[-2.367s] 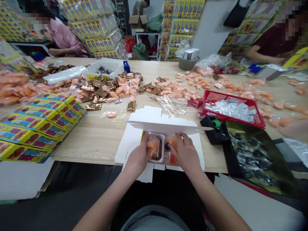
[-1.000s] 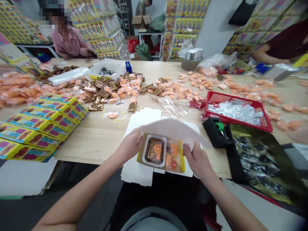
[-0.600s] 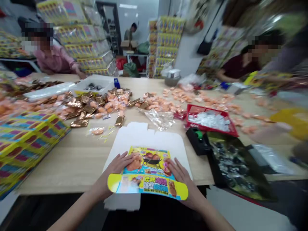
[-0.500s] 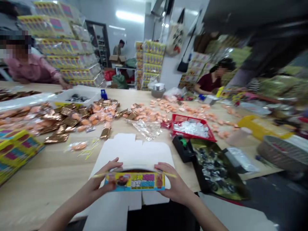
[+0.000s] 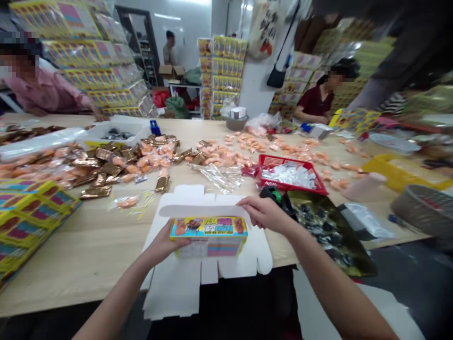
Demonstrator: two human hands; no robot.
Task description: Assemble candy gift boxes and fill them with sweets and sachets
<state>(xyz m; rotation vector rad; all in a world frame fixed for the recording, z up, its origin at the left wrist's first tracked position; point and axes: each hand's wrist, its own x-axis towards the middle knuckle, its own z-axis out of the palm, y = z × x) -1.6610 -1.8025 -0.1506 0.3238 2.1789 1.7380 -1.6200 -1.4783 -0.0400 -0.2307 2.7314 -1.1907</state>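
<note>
A small printed yellow carton stands on flat white cardboard blanks at the near edge of the wooden table. My left hand grips the carton's left end. My right hand pinches the right end of the carton's white lid flap, which is lifted and curved above the box. What lies inside the carton is hidden from here.
Orange and gold sachets lie heaped across the table. A red basket of white packets and a dark tray sit to the right, with a black tape dispenser between. Finished yellow boxes stack at left. Other people work at the far side.
The tray of orange pieces was open in the box earlier. The printed lid has since been folded over it, and the box now stands closed up with my right hand on the flap.
</note>
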